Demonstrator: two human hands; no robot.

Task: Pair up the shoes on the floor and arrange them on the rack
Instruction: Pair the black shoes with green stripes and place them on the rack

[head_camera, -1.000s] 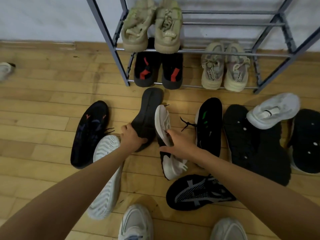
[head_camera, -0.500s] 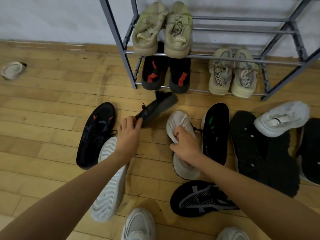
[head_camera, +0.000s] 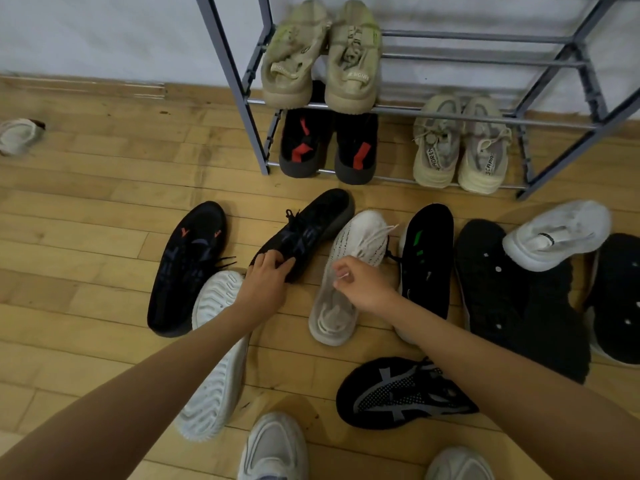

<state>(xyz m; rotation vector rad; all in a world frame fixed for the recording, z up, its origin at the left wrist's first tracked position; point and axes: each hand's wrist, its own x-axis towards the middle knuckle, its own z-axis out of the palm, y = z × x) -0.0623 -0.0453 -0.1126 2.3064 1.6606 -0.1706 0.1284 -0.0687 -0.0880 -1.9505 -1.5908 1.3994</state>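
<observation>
My left hand [head_camera: 266, 284] grips the heel of a black knit shoe [head_camera: 308, 226] that lies upright on the floor, toe pointing at the grey rack [head_camera: 235, 81]. Beside it, my right hand [head_camera: 363, 285] hovers over the heel end of a white knit shoe [head_camera: 349, 258] and pinches a white strand of it, fingers curled. A matching black shoe with orange marks [head_camera: 187, 268] lies to the left. The rack holds a beige pair [head_camera: 322, 57] on the upper shelf, and a black pair with red tabs [head_camera: 329, 147] and a cream pair [head_camera: 460, 147] on the lower shelf.
More shoes crowd the wooden floor: an upturned white sole [head_camera: 214, 355], a black shoe with green marks [head_camera: 427, 261], black soles [head_camera: 512, 289], a white shoe [head_camera: 557, 233], a black-grey patterned shoe [head_camera: 405, 393]. A stray pale shoe [head_camera: 19, 135] lies far left. My feet [head_camera: 273, 448] are below.
My left hand has turned the black shoe from sole-up to upright. My right hand has rolled the white shoe from its side so that its laces face up.
</observation>
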